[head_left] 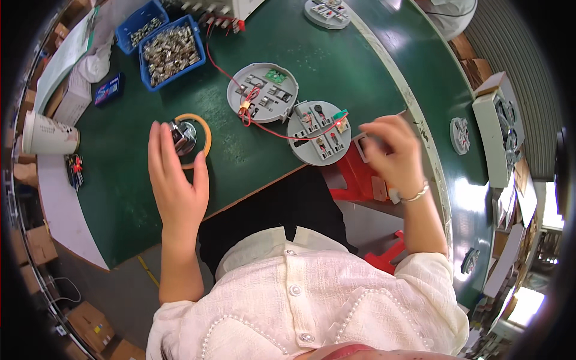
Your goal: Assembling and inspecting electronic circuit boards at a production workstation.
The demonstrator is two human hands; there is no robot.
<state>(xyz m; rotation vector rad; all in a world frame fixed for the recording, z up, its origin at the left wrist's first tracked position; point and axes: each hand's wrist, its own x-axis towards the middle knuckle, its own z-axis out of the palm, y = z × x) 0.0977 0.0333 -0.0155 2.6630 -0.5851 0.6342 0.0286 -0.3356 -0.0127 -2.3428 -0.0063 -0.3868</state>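
Observation:
My left hand (176, 174) lies over the left part of the table, fingers stretched straight and thumb apart. Beside its fingertips is an orange ring (207, 133), with a shiny round metal piece (189, 138) inside it. My right hand (395, 153) is raised near the table's front edge, somewhat blurred; its fingers are bent, apart from the thumb, and I make out nothing between them. Left of it sits a round grey fixture (311, 133) with slots, small parts and a green clip (340, 115). A second round grey fixture (279, 108), holding a green circuit board (276, 76), adjoins it.
A red wire (219, 68) runs from a device (225, 8) at the back to both fixtures. Blue bins (195, 29) of small metal parts stand back left, near a paper cup (70, 140). Another fixture (327, 18) lies farther back. A red stool (347, 174) is under the right side.

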